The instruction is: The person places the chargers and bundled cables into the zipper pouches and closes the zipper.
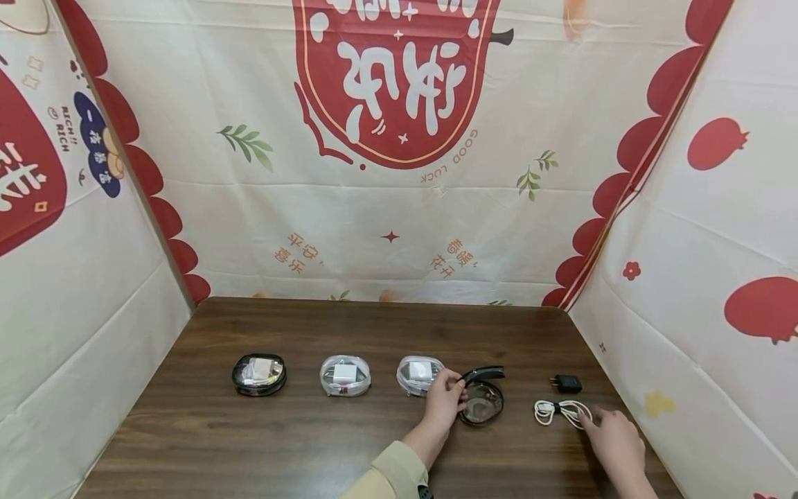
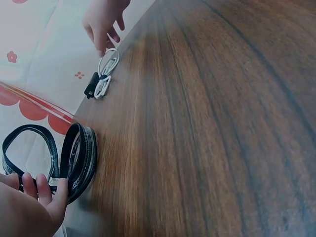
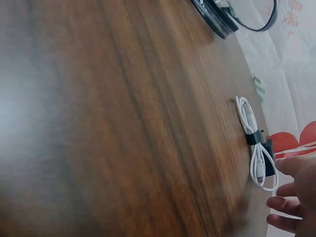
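Observation:
My left hand [image 1: 444, 402] grips the near-left edge of a small clear zip pouch [image 1: 483, 404] with black trim. The pouch's flap stands raised, and the left wrist view shows thumb and fingers around its rim. Over at the right, my right hand [image 1: 616, 443] has its fingertips right at the end loop of a white charging cable [image 1: 559, 410]. That cable is coiled and bound by a black strap. The right wrist view shows the fingers of this hand spread apart beside the loop. Just behind the cable lies a black plug adapter [image 1: 566, 383].
Left of the open pouch, two clear pouches with white adapters inside, one in the middle [image 1: 345, 375] and one closer [image 1: 420, 375], lie in a row with a black-trimmed filled pouch [image 1: 259, 374]. Printed cloth walls [image 1: 399, 208] enclose the wooden table [image 1: 262, 450].

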Motion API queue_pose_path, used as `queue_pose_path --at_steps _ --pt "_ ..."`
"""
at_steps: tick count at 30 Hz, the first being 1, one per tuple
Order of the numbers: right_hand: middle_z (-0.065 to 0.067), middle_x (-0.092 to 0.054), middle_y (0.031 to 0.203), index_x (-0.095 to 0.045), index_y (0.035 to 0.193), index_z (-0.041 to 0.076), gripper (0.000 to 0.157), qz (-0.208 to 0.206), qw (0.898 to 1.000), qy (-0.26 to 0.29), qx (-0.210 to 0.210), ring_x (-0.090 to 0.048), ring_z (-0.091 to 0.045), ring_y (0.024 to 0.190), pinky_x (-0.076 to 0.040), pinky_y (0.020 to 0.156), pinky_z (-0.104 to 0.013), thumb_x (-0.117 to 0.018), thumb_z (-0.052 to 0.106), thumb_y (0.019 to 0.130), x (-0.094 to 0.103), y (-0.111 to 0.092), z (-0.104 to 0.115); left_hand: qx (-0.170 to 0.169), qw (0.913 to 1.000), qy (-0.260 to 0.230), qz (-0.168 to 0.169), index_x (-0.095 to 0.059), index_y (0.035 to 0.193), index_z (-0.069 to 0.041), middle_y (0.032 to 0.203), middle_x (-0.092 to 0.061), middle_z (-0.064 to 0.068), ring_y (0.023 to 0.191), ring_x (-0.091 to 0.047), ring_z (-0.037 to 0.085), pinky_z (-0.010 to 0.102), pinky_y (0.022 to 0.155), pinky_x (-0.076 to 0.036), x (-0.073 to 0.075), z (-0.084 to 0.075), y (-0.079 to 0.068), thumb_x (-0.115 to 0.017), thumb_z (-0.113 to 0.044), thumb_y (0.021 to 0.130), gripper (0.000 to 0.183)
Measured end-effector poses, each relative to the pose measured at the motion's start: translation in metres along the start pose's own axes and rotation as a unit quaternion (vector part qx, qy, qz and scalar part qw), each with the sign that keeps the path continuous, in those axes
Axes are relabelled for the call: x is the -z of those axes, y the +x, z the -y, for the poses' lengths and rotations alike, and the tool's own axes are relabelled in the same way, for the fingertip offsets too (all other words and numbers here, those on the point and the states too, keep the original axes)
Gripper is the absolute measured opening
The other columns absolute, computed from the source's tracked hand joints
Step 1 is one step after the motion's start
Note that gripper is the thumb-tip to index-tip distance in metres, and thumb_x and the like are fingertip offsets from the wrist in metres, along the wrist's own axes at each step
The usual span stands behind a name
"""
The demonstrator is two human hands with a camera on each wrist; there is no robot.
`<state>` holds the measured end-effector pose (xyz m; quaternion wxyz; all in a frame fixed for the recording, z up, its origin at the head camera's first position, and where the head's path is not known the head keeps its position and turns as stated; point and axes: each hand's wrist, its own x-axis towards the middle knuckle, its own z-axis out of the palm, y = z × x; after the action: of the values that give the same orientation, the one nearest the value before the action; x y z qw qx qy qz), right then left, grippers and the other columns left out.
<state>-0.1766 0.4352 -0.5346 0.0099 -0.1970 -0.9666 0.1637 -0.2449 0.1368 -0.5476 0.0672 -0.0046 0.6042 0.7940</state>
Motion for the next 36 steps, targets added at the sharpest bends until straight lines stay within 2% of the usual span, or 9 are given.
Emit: queue_pose_path --at_steps 5,8,11,16,23,27,30,36 --pt "-0.029 -0.064 0.103 -0.071 0.101 -0.002 0.042 0.002 1.0 0.017 -0.025 -0.06 -0.049 0.088 -0.046 0.059 -0.052 -0.061 0.038 0.094 -0.004 0.003 0.0 -0.002 1.0 0.004 0.003 -0.056 0.091 -0.002 0.077 -0.062 0.014 0.069 -0.059 0.016 0.035 0.06 -0.055 0.001 0.001 0.0 -0.058 0.002 0.093 0.005" --pt "-0.028 -0.064 0.106 -0.07 0.104 -0.002 0.039 0.008 0.998 0.03 -0.051 -0.06 -0.047 0.087 -0.046 0.057 -0.048 -0.061 0.035 0.094 -0.004 0.003 0.001 -0.004 0.9999 0.008 0.007 -0.056 0.092 -0.002 0.078 -0.062 0.014 0.069 -0.06 0.016 0.034 0.06 -0.055 0.002 0.002 0.0 -0.058 0.001 0.093 0.004" --pt "-0.027 -0.065 0.104 -0.07 0.104 -0.002 0.034 0.013 0.997 0.039 -0.058 -0.062 -0.043 0.083 -0.046 0.055 -0.046 -0.062 0.03 0.093 -0.004 0.004 0.001 -0.002 0.9999 0.011 0.012 -0.055 0.092 -0.003 0.079 -0.061 0.014 0.071 -0.061 0.018 0.034 0.06 -0.055 0.002 0.002 0.002 -0.057 0.001 0.094 0.004" --pt "-0.024 -0.067 0.099 -0.071 0.101 -0.003 0.029 0.008 0.998 0.046 -0.048 -0.063 -0.037 0.078 -0.046 0.055 -0.044 -0.063 0.023 0.092 -0.007 0.002 0.002 0.0 0.9996 0.023 0.016 -0.055 0.093 -0.003 0.079 -0.061 0.012 0.073 -0.062 0.021 0.035 0.061 -0.056 0.004 0.003 0.003 -0.056 0.0 0.095 0.004" --pt "-0.025 -0.067 0.104 -0.07 0.103 -0.003 0.033 -0.028 0.997 0.055 -0.035 -0.061 -0.045 0.092 -0.047 0.067 -0.051 -0.063 0.026 0.09 -0.009 -0.002 0.009 -0.001 0.9996 0.022 0.018 -0.055 0.092 -0.004 0.078 -0.061 0.012 0.072 -0.062 0.02 0.035 0.061 -0.056 0.005 0.004 0.002 -0.056 0.001 0.095 0.006" --pt "-0.023 -0.068 0.099 -0.07 0.102 -0.004 0.032 -0.051 0.997 0.062 -0.015 -0.061 -0.045 0.09 -0.046 0.068 -0.052 -0.064 0.025 0.089 -0.007 -0.005 0.015 -0.004 0.9996 0.02 0.017 -0.055 0.092 -0.003 0.075 -0.06 0.007 0.07 -0.061 0.017 0.035 0.061 -0.056 0.006 0.005 0.002 -0.056 0.001 0.095 0.005" --pt "-0.017 -0.07 0.09 -0.071 0.101 -0.004 0.029 -0.064 0.995 0.072 0.002 -0.064 -0.037 0.082 -0.047 0.066 -0.047 -0.065 0.021 0.089 -0.007 -0.008 0.02 -0.004 0.9996 0.02 0.02 -0.055 0.092 -0.004 0.075 -0.059 0.006 0.069 -0.06 0.015 0.035 0.061 -0.056 0.006 0.005 0.002 -0.057 0.0 0.095 0.005" --pt "-0.008 -0.069 0.082 -0.07 0.104 -0.006 0.027 -0.043 0.993 0.093 0.055 -0.059 -0.017 0.067 -0.045 0.058 -0.035 -0.066 0.016 0.089 -0.001 -0.014 0.033 -0.005 0.9994 0.027 0.022 -0.055 0.092 -0.003 0.075 -0.06 0.007 0.069 -0.06 0.016 0.038 0.062 -0.057 0.006 0.004 0.002 -0.058 -0.001 0.095 0.005"
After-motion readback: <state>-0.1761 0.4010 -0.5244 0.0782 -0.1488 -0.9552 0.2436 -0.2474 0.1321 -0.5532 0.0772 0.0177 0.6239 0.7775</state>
